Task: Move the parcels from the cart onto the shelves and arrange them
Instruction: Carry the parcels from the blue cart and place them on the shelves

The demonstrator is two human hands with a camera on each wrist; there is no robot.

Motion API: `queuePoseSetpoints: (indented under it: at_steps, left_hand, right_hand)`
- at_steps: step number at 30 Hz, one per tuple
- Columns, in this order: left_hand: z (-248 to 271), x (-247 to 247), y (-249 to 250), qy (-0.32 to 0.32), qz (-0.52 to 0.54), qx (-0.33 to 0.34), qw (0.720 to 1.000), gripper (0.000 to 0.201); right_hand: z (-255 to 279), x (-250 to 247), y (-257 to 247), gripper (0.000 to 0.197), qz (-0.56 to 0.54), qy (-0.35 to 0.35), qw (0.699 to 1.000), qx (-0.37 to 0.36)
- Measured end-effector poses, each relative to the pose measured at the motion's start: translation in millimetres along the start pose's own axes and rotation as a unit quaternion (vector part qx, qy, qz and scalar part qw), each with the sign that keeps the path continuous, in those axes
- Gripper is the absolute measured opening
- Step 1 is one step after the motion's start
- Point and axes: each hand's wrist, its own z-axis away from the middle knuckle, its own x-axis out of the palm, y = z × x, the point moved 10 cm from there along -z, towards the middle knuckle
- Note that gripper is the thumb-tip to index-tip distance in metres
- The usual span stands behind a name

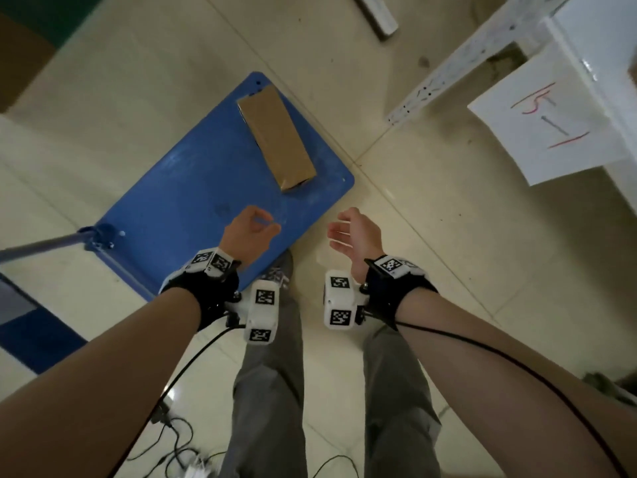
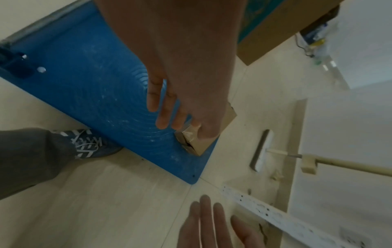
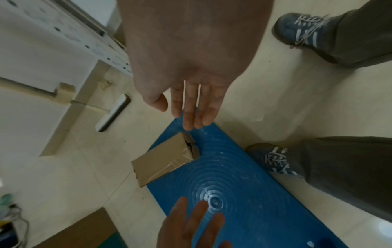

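One long brown cardboard parcel lies on the far right part of the blue cart deck. My left hand hovers over the deck's near edge, fingers relaxed, holding nothing. Beside it, over the floor, my right hand is empty with straight fingers. Both hands are short of the parcel and do not touch it. The white shelf stands at the upper right.
The cart's handle post rises at the deck's near left corner. A white perforated shelf upright and a paper label are on the right. My shoes stand against the cart. Cables trail on the tiled floor.
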Motion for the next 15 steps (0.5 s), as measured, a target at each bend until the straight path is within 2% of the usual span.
queuePoseSetpoints:
  at_steps: [2, 4, 7, 10, 12, 13, 15]
  left_hand:
    - [-16.3, 5.6, -10.9, -0.013, 0.045, -0.03, 0.998, 0.034]
    - [-49.0, 12.8, -26.6, -0.02, 0.089, -0.055, 0.994, 0.032]
    - [-85.8, 24.0, -44.2, -0.043, 0.161, -0.102, 0.981, 0.004]
    - [-118.2, 32.3, -49.3, -0.062, 0.2, -0.119, 0.971, 0.01]
    - [-136.2, 36.9, -51.7, -0.069, 0.221, -0.136, 0.963, 0.046]
    - [-146.7, 38.8, -53.1, -0.069, 0.23, -0.144, 0.96, 0.052]
    - [-165.4, 40.1, -50.6, -0.066, 0.246, -0.16, 0.954, 0.053]
  right_hand:
    - [-20.3, 17.0, 7.9, 0.018, 0.003, -0.006, 1.0, 0.011]
    - [-50.5, 37.6, 11.1, 0.027, 0.01, -0.007, 1.0, 0.014]
    - [-86.1, 59.0, -2.6, 0.041, 0.076, -0.025, 0.997, -0.016]
    - [-120.8, 73.8, -21.5, 0.045, 0.109, -0.034, 0.993, -0.041]
    - [-141.8, 82.5, -31.4, 0.046, 0.132, -0.043, 0.989, -0.057]
    - [-149.0, 88.0, -34.4, 0.048, 0.143, -0.048, 0.987, -0.061]
    - [-161.4, 97.5, -34.8, 0.055, 0.156, -0.062, 0.984, -0.064]
